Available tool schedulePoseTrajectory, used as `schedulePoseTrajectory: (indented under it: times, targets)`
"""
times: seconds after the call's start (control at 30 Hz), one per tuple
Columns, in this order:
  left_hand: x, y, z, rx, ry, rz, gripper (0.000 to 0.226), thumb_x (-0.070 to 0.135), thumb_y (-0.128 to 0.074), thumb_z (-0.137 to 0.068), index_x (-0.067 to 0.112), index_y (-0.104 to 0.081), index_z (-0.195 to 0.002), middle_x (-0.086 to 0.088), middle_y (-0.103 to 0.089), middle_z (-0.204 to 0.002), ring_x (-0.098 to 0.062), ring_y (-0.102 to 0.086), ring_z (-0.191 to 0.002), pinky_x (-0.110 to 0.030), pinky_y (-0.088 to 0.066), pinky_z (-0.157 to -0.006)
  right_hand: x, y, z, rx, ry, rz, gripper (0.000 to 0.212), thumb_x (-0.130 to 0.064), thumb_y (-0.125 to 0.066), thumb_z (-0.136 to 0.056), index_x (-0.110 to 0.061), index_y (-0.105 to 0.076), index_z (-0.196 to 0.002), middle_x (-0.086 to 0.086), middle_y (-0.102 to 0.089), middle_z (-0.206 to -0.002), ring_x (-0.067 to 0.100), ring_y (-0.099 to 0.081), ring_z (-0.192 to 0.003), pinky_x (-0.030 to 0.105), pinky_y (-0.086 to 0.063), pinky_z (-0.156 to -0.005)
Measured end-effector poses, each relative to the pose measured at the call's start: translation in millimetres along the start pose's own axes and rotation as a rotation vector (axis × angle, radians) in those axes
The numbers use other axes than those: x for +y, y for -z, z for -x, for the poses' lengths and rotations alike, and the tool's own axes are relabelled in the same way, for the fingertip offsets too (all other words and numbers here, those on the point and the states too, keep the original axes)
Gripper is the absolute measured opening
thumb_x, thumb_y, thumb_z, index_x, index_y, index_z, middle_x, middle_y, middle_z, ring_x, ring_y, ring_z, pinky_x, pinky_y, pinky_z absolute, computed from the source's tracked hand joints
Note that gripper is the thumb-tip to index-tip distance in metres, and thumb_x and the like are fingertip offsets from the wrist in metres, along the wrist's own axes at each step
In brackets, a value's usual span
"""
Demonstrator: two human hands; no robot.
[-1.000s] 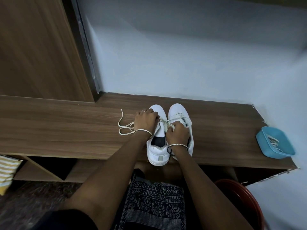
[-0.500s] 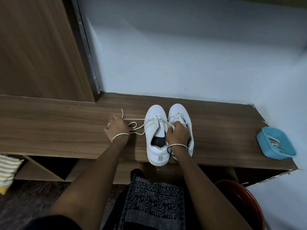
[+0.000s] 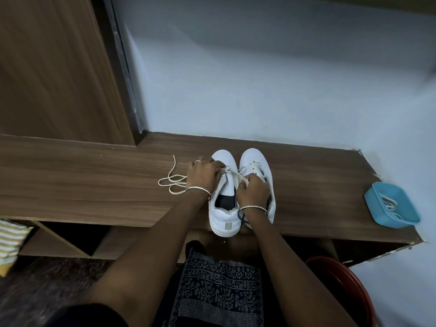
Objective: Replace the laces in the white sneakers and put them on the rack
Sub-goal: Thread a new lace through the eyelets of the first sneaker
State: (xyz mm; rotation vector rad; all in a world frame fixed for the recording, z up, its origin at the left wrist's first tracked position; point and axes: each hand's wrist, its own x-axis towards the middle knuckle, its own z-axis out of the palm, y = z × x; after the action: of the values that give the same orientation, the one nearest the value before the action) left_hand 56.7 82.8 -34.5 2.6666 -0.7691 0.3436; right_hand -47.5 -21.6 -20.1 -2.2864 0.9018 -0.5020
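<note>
Mid-lacing, my left hand (image 3: 204, 172) and right hand (image 3: 253, 191) each have a pinching grip on the lace (image 3: 173, 182) at the left sneaker (image 3: 225, 215) eyelets; next, probably, pull the slack through.

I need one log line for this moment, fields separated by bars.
step: lacing sneakers | left hand: holds lace | right hand: pinches lace | loose end: on shelf | tray: far right

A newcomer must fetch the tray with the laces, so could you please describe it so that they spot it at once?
Find the long wooden bench against the pale wall. Follow it to its right end, well past the white sneakers, to a small tray near the front edge. It is the only blue thing on the bench, with white laces lying inside.
</note>
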Motion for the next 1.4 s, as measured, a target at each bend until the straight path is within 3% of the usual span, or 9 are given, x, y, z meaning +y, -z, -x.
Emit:
schedulePoseTrajectory:
  times: [0.13,0.3,0.43,0.57,0.67,0.97,1.07,1.23,1.4]
  targets:
    - [10,-3,-2,-0.032,-0.022,-0.075,0.023,0.031,-0.053,-0.094,0.03,-0.074,-0.104,0.002,-0.07,-0.105,-0.028,-0.06,-0.103,-0.038,-0.034,-0.083,0,-1,-1,0.001,0.008,0.013,0.015,-0.015,-0.056,-0.092,-0.002,-0.064,-0.09,0.019,-0.07,-0.092,0.039,-0.063,-0.092,0.037,-0.045,-0.075]
    - [11,-5,-1,0.015,-0.009,-0.223,0.007,0.022,-0.074,-0.074,0.019,-0.067,-0.074,-0.001,-0.067,-0.075,-0.027,-0.064,-0.06,-0.035,-0.04,-0.07,1,0,-1,0.0,0.009,0.011,0.016,-0.015,-0.056,-0.093,-0.002,-0.066,-0.094,0.017,-0.071,-0.094,0.038,-0.063,-0.094,0.037,-0.046,-0.077]
    - [-12,-8,3,-0.009,0.291,-0.069,0.016,0.021,-0.047,-0.095,0.013,-0.058,-0.105,-0.01,-0.067,-0.101,-0.034,-0.067,-0.09,-0.041,-0.039,-0.083,2,1,0,-0.005,0.008,0.0,0.017,-0.015,-0.057,-0.092,-0.003,-0.067,-0.099,0.017,-0.072,-0.096,0.038,-0.064,-0.096,0.037,-0.048,-0.079]
    - [-46,-2,15,0.1,0.734,0.09,0.027,0.026,-0.047,-0.098,0.006,-0.055,-0.115,-0.018,-0.065,-0.114,-0.038,-0.061,-0.109,-0.046,-0.041,-0.092,2,2,0,-0.008,0.004,0.009,0.018,-0.016,-0.057,-0.094,-0.004,-0.068,-0.101,0.016,-0.072,-0.098,0.037,-0.064,-0.098,0.036,-0.048,-0.08]
    - [-66,2,19,0.098,0.843,0.124,0.029,0.025,-0.048,-0.097,0.003,-0.056,-0.115,-0.021,-0.063,-0.118,-0.039,-0.057,-0.115,-0.046,-0.041,-0.095,2,1,0,-0.011,0.004,0.003,0.018,-0.017,-0.056,-0.094,-0.004,-0.068,-0.101,0.015,-0.072,-0.097,0.036,-0.064,-0.097,0.036,-0.048,-0.079]
    - [-15,8,25,0.128,0.327,0.286,0.04,0.051,-0.05,-0.086,0.017,-0.063,-0.102,-0.007,-0.063,-0.106,-0.036,-0.062,-0.095,-0.045,-0.041,-0.086,0,1,2,0.015,0.06,0.008,0.018,-0.016,-0.055,-0.092,-0.004,-0.067,-0.098,0.014,-0.071,-0.09,0.035,-0.064,-0.091,0.035,-0.045,-0.075]
    - [19,12,37,0.089,0.315,0.263,0.049,0.064,-0.045,-0.079,0.026,-0.057,-0.108,0.002,-0.068,-0.102,-0.027,-0.063,-0.098,-0.043,-0.03,-0.09,-2,2,0,-0.011,0.104,0.012,0.025,-0.018,-0.058,-0.09,-0.011,-0.066,-0.113,0.011,-0.072,-0.098,0.032,-0.065,-0.097,0.035,-0.046,-0.082]
    - [38,10,49,-0.002,0.326,0.139,0.036,0.044,-0.052,-0.089,0.018,-0.056,-0.113,-0.008,-0.068,-0.106,-0.033,-0.063,-0.101,-0.042,-0.041,-0.088,-7,2,-21,-0.153,0.178,0.026,0.026,-0.032,-0.059,-0.093,-0.018,-0.069,-0.113,0.003,-0.074,-0.106,0.024,-0.065,-0.107,0.036,-0.051,-0.09]
    - [34,8,48,0.031,0.281,0.142,0.019,0.024,-0.045,-0.098,0.01,-0.057,-0.101,-0.015,-0.07,-0.09,-0.039,-0.067,-0.084,-0.04,-0.045,-0.07,-24,-10,-42,-0.252,0.364,0.204,0.028,-0.016,-0.057,-0.09,-0.017,-0.069,-0.115,0.008,-0.067,-0.117,0.028,-0.061,-0.112,0.039,-0.051,-0.092]
